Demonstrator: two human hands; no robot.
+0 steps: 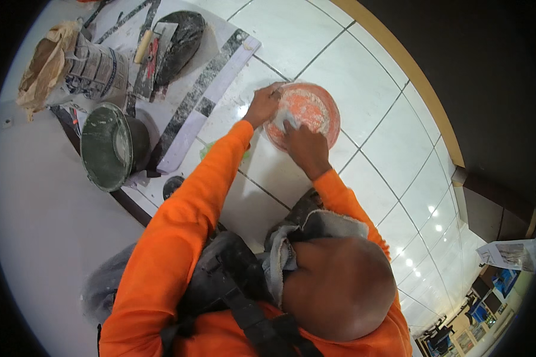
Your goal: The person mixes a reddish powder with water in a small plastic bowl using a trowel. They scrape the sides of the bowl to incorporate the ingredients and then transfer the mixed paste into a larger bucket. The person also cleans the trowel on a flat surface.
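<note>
A shallow orange-red plastic basin (328, 105) sits on the white tiled floor before me. Whitish residue streaks its inside and rim. My left hand (264, 105) holds the basin's rim at the upper left. Over the inside of the basin, my right hand (307, 147) is bent with its fingers pointing down to the bottom. A pale, blurred patch (285, 117) lies at those fingertips; whether it is a cloth, a sponge or wet paste cannot be told. Both forearms are in orange sleeves.
Left stand a dark bucket (136, 138) and an opened paper sack (96, 71). A trowel (165, 33) and a red-handled tool (152, 60) lie by a black bag (183, 42). A dusty strip (201, 107) edges the sheeting. A brown-edged dark surface (451, 89) bounds the right.
</note>
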